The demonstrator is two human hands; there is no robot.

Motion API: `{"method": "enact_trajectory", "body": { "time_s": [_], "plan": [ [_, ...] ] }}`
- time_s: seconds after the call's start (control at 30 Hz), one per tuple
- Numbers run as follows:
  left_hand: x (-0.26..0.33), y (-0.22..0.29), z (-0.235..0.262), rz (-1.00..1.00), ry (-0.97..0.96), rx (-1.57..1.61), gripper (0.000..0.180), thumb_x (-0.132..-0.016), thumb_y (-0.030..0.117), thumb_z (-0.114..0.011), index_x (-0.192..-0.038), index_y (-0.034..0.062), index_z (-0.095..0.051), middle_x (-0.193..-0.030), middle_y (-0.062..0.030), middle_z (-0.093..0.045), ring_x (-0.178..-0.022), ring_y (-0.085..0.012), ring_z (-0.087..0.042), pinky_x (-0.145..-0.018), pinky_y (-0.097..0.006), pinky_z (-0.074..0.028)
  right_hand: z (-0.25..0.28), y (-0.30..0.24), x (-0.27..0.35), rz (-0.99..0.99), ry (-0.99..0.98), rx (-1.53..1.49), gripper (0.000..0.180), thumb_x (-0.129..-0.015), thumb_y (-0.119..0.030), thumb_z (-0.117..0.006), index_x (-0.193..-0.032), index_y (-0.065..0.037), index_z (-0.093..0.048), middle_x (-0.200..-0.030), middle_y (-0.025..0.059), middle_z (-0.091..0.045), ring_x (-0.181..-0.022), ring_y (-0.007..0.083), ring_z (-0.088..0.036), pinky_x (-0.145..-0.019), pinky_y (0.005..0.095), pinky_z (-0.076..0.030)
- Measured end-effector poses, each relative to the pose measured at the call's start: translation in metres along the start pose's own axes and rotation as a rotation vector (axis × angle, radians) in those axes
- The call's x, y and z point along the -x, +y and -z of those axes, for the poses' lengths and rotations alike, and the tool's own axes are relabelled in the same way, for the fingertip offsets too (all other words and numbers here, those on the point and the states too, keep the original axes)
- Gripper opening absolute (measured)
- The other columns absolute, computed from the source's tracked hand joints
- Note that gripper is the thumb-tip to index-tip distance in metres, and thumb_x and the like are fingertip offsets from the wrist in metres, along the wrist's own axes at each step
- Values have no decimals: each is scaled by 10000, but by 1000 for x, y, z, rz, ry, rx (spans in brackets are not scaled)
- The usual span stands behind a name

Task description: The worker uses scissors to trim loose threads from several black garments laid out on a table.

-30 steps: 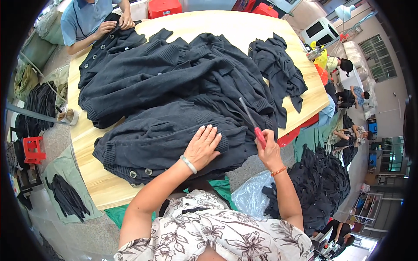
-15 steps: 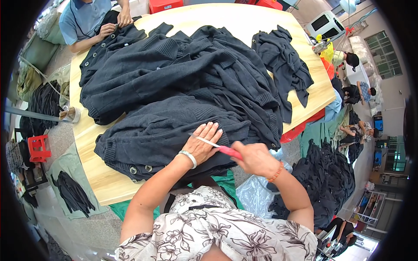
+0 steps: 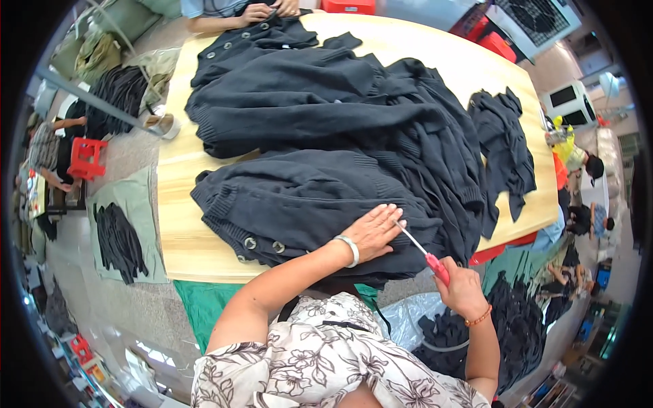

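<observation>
Dark knitted cardigans are piled on the table, and the nearest cardigan (image 3: 286, 211) lies folded with large buttons at its lower left edge. My left hand (image 3: 374, 234) presses flat on its right part, fingers stretched out. My right hand (image 3: 464, 292) is closed round the red-pink handle of a slim tool (image 3: 437, 267) with a straight metal shaft. The shaft points up and left, its tip beside my left fingertips. The tip is too small to tell whether it is a hook, blade or point.
Across the pale wooden table (image 3: 178, 245), a co-worker's hands (image 3: 269, 12) hold a buttoned dark garment. Another dark garment (image 3: 503, 136) lies at the right edge. A container (image 3: 163, 126) hangs at the left edge. Dark garments (image 3: 510, 326) are heaped by clear plastic at lower right.
The view has shifted, so the table appears farther right. My right hand has drawn away from my left hand, and the shaft no longer crosses the back of my left hand.
</observation>
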State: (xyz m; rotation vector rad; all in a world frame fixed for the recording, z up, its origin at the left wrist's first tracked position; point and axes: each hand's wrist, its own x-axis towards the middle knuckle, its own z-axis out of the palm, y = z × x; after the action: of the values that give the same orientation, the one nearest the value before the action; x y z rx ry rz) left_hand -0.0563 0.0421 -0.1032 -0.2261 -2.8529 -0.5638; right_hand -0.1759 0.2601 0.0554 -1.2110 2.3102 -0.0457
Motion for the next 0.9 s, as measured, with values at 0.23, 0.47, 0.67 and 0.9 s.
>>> {"method": "enact_trajectory", "body": {
  "time_s": [0.23,0.47,0.67,0.9],
  "plan": [
    [76,-31,63,364,150,1,796,-784,391,-743,-1416,4,-453,-1534,-172,-372,-1444,-324,-316,-1191,-473,-217,4,-53,-31,165,-43,-79,257,-857,-183,-693,-1048,-77,-557,-754,138,-649,-713,350,-661,-647,441,-504],
    [168,-85,89,405,232,-75,661,-833,296,-706,-1373,-22,-496,-1473,-195,-451,-1392,-326,-406,-1170,-458,-271,-4,-124,-86,328,-136,-55,261,-879,-232,-678,-1055,-89,-549,-701,145,-654,-677,349,-661,-627,454,-497],
    [213,-130,97,531,262,-152,521,-886,163,-627,-1362,-15,-512,-1446,-177,-487,-1388,-327,-411,-1169,-504,-250,-25,-192,-132,445,-115,8,238,-887,-210,-642,-1010,-46,-521,-640,167,-633,-610,374,-649,-567,482,-498],
    [251,-155,106,619,297,-64,440,-893,99,-596,-1324,22,-558,-1393,-147,-544,-1337,-315,-469,-1141,-453,-312,-38,-234,-146,478,-99,46,226,-899,-216,-628,-960,-33,-509,-598,170,-615,-562,366,-640,-523,468,-495]
  ]
}}
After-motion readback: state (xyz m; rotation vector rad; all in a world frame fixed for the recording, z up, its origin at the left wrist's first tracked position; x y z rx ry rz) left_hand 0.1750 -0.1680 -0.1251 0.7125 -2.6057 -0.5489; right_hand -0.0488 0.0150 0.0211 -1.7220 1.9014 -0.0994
